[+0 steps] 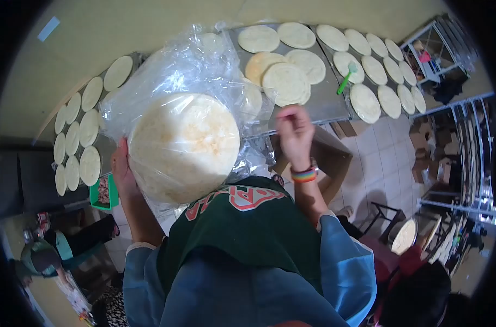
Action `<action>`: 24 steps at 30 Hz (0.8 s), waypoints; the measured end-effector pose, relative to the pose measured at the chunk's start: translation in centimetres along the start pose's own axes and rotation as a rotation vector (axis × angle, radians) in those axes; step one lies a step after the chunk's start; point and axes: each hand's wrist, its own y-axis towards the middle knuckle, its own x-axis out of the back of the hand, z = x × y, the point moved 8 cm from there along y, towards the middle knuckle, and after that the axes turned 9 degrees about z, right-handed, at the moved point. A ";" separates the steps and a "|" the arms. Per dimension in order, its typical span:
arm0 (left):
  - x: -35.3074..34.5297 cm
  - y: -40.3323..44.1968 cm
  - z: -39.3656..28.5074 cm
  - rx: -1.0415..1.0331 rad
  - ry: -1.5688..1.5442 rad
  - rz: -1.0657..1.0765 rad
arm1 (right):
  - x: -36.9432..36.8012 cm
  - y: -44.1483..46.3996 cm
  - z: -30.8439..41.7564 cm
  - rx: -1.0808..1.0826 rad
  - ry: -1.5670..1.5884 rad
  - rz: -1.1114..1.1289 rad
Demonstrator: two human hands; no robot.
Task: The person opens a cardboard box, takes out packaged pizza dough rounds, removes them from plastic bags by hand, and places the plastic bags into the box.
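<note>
My left hand [125, 170] grips the left side of a clear plastic bag [177, 65] with round, pale pizza crusts [188, 144] inside. The bagged crusts are held up close to my apron, and the loose top of the bag spreads over the table. My right hand [295, 136] is raised right of the bag, its fingers curled together. Whether anything is in those fingers I cannot make out. Just beyond it, a small pile of loose crusts [286, 83] lies on the table, one browner crust partly covered.
More crusts lie in rows on the table [335, 106] at both sides. A green-handled brush [346, 79] rests on one crust. Below are an open cardboard box [335, 169] and a green bin [103, 193]. Metal racks [469, 152] stand right; another person [46, 256] is at lower left.
</note>
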 end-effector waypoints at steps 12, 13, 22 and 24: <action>-3.2 1.3 -0.3 -0.048 0.278 0.051 | -4.9 -3.0 -2.9 -0.373 0.910 0.334; -3.3 1.5 -0.2 -0.060 0.301 -0.018 | -4.2 -3.0 -2.2 -0.375 0.919 0.343; -5.9 0.3 1.7 -0.065 0.290 0.138 | -2.4 -4.0 -5.3 -0.610 0.446 0.259; -5.3 0.2 2.7 -0.076 0.265 0.183 | -3.6 -4.6 -6.1 -0.672 0.449 0.485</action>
